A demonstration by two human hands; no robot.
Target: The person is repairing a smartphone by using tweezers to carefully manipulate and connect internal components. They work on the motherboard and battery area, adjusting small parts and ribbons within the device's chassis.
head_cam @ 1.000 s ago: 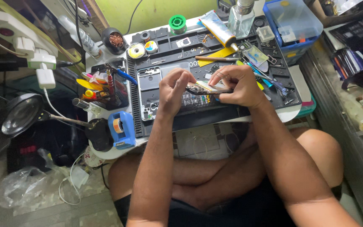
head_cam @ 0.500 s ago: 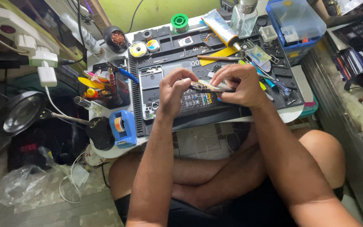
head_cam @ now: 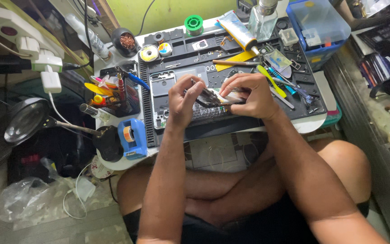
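A blue plastic tape dispenser (head_cam: 133, 138) sits left of the left hand; a green solder spool (head_cam: 193, 23), probably, lies beyond.

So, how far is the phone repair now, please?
Done, it seems: the phone is opened, and a bare phone frame lies on the black work mat. In hand: the left hand and right hand hold a small phone part together above the mat. Left: tools and small parts lie scattered, so reassembly looks not yet done.
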